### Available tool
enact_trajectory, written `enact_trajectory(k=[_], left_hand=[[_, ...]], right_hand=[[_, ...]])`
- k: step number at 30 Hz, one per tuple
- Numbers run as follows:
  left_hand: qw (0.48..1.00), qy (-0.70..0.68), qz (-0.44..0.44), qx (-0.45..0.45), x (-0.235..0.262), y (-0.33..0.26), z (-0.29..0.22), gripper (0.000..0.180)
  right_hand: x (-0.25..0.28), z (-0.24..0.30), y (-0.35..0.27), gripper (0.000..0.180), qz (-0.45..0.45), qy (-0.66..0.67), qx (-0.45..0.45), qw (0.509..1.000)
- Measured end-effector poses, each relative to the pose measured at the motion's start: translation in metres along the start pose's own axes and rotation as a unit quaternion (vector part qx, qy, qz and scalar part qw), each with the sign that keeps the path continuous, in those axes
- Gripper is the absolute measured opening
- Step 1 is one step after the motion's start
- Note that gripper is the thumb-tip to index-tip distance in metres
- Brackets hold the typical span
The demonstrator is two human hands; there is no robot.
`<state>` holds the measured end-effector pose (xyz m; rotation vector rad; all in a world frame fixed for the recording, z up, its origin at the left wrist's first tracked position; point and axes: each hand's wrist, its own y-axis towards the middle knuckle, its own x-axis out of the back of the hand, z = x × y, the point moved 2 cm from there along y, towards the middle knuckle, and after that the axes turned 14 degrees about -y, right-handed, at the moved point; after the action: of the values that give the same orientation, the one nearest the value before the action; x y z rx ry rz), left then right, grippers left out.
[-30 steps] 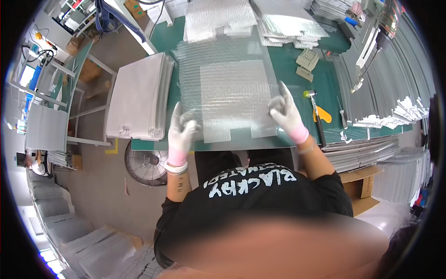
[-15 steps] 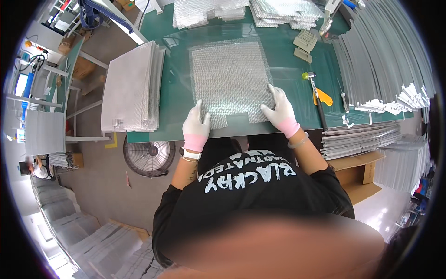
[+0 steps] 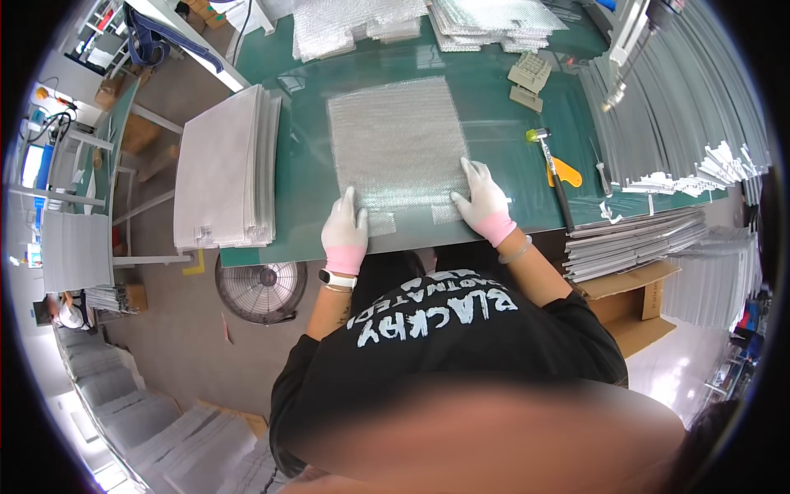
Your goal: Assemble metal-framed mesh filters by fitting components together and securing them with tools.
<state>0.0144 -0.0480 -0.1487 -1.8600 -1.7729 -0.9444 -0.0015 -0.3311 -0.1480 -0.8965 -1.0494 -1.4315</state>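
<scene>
A bubble-wrap sheet [image 3: 399, 148] lies flat on the green table [image 3: 494, 132] at upper centre of the frame, and both gloved hands press on its near corners: the left hand [image 3: 345, 232] with fingers spread at the lower left corner, the right hand [image 3: 482, 201] flat at the lower right, neither clenched around anything. A stack of grey sheets [image 3: 224, 169] sits left of it, a hammer [image 3: 553, 169] to the right, and what looks like more bubble wrap [image 3: 354, 25] along the top edge.

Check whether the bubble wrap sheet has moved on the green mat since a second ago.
Yes. The bubble wrap sheet now lies flat, pulled toward the near edge of the green mat; earlier it was lifted.
</scene>
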Motion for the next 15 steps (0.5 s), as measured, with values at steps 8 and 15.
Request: enact_trajectory(k=[8,15], left_hand=[[1.0,-0.012,-0.008,-0.012,0.001,0.004,0.003,0.048],[0.993,-0.002,0.045,0.107,0.012,0.021,-0.016,0.063]], right_hand=[[0.003,0.001,0.004,0.07,0.02,-0.003,-0.013,1.0],[0.043,0.017,0.018,0.064,0.145,-0.104,-0.067,0.982]])
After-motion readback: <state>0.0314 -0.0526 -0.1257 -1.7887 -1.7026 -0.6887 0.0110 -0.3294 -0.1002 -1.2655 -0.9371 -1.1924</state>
